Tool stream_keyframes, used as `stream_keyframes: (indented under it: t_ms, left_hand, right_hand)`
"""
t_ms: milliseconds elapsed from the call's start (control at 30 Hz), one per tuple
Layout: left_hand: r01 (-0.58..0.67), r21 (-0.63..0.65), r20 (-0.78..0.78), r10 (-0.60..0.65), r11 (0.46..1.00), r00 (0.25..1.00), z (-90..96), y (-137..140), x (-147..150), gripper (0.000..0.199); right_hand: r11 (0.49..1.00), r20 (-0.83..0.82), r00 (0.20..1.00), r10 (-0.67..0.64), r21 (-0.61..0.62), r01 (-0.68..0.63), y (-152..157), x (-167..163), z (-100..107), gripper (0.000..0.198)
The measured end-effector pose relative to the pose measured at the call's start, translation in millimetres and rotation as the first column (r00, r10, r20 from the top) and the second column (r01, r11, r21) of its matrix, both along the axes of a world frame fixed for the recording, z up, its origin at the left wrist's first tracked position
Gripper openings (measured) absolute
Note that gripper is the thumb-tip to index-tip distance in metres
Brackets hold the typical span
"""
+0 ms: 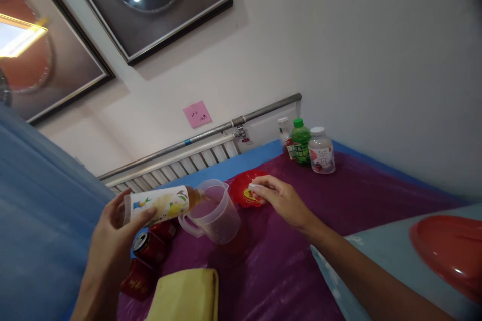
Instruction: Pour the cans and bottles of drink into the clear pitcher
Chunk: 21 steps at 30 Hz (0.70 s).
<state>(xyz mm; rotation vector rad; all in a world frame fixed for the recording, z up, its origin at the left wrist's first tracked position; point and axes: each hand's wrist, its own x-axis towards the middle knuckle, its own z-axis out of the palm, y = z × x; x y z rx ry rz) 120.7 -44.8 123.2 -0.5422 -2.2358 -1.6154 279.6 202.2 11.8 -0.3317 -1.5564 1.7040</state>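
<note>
Fingers of the left hand (pixel 107 233) are clamped around a cylindrical bottle with a white, colourfully printed label (pixel 167 201), tipped sideways, brown liquid in its neck at the mouth of a translucent plastic jug (pixel 220 220). Red metal cans (pixel 148 248) sit left of the jug; a folded yellow cloth (pixel 184 293) lies on its near side. Just right of the jug is a red scalloped dish (pixel 241 188), partly behind the right hand (pixel 284 200), whose thumb and fingertips pinch a small white piece (pixel 251 187) I can't make out. Beyond the jug, rightward, stand a white-capped clear bottle (pixel 284 133), a green plastic bottle (pixel 301 141) and a white-lidded round jar (pixel 322 153).
</note>
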Motion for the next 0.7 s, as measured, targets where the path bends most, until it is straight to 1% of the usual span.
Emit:
stream_keyframes:
  t_ms: [100, 200, 333, 433, 500, 567, 700]
  left_hand:
    - [0.019, 0.052, 0.009, -0.019, 0.998, 1.000, -2.7, 23, 5, 0.084]
    - [0.045, 0.151, -0.072, -0.035, 0.987, 0.997, -10.1, 45, 7, 0.088]
    - [0.033, 0.267, -0.195, 0.021, 0.963, 0.981, -23.6, 70, 6, 0.087]
    - [0.073, 0.339, -0.196, -0.006, 0.938, 0.981, -33.9, 82, 6, 0.088]
    - [0.088, 0.335, -0.162, -0.035, 0.938, 0.986, -39.7, 85, 6, 0.089]
    - [0.085, 0.305, -0.147, -0.041, 0.949, 0.988, -43.9, 84, 6, 0.088]
    - [0.080, 0.258, -0.181, -0.033, 0.963, 0.983, -47.1, 75, 5, 0.081]
  right_hand:
    - [1.000, 0.010, 1.000, -0.003, -0.011, 0.003, 2, 0, -2, 0.029]
    - [1.000, 0.013, 1.000, -0.013, -0.024, 0.014, 4, -1, -4, 0.029]
    - [0.999, 0.028, 0.999, -0.031, -0.033, 0.032, 6, -2, -6, 0.028]
    - [0.998, 0.032, 0.998, -0.051, -0.020, 0.052, 7, -2, -7, 0.027]
    - [0.998, 0.039, 0.998, -0.055, -0.003, 0.055, 7, -2, -8, 0.027]
    - [0.998, 0.044, 0.998, -0.054, 0.012, 0.054, 6, -2, -9, 0.027]
    - [0.998, 0.067, 0.996, -0.054, 0.047, 0.051, 5, -2, -11, 0.028]
